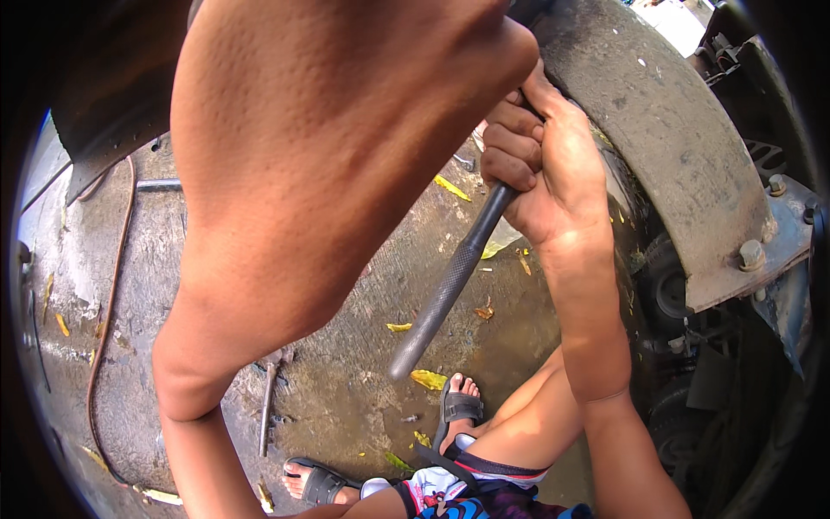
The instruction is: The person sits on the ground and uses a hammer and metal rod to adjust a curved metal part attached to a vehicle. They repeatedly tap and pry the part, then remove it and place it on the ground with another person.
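My right hand is wrapped round a dark steel tool handle. The grip is knurled and slants down to the left, its rounded end hanging over the ground. Whatever head the tool has at its upper end is hidden. Across the upper middle, very close, my left forearm reaches up and to the right. Only the back of my left hand shows near the top, close to my right hand; its fingers are out of sight. Just right of both hands is a curved, dusty grey vehicle part.
A bracket with rusty bolts joins the curved part at right. On the stained concrete lie a metal bar tool, a brown hose and fallen yellow leaves. My sandalled feet are below. A dark panel stands upper left.
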Available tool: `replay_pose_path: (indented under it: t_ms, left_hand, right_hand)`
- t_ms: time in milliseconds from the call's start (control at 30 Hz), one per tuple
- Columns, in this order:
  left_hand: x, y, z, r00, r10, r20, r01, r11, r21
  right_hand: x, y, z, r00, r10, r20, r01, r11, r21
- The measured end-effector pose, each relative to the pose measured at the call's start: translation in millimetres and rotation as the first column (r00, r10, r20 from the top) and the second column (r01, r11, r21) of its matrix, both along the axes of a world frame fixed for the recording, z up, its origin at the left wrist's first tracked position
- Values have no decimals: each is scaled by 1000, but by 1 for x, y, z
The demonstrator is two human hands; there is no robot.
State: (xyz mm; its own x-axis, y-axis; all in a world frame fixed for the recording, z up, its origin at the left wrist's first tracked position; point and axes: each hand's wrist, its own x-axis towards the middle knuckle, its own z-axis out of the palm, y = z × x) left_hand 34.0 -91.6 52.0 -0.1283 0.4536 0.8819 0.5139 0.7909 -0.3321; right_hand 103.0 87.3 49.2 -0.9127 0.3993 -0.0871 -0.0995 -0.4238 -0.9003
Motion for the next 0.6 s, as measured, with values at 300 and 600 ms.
replay_pose_path:
  t_ms: [300,600]
  left_hand:
    - [-5,12,-5,998,-20,-56,24,997,66]
    - [-14,-4,-6,997,-23,-79,13,992,-122]
  right_hand:
    - [-10,1,-4,992,52,-112,-69,986,-154]
    - [-15,-12,-7,988,-106,-109,96,991,-89]
